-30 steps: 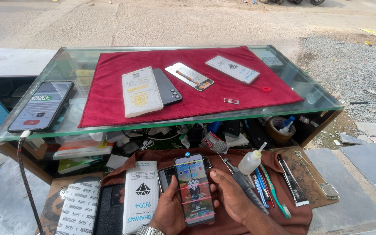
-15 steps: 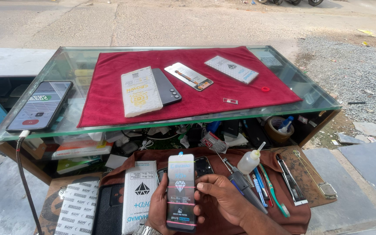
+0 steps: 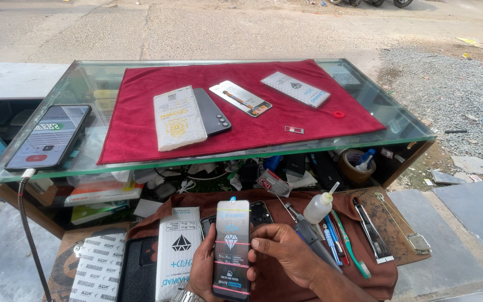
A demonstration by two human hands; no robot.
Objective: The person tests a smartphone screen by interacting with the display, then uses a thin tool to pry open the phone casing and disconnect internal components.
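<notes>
The smartphone [image 3: 231,249] sits at 6 o'clock in the view, upright, with a printed screen-protector film over its face and a blue pull tab at its top edge. The left hand [image 3: 204,272] is closed around its lower left edge from behind; the right hand [image 3: 284,250] presses fingertips against its right edge. The phone is likely light, rigid, smooth-sided and fragile at the glass; hold it by the long edges. At 3 o'clock lie a squeeze bottle [image 3: 318,206] and hand tools [image 3: 331,240] on brown cloth [image 3: 275,201]. At 12 o'clock, a red mat [image 3: 252,126] covers the glass counter [image 3: 90,84].
</notes>
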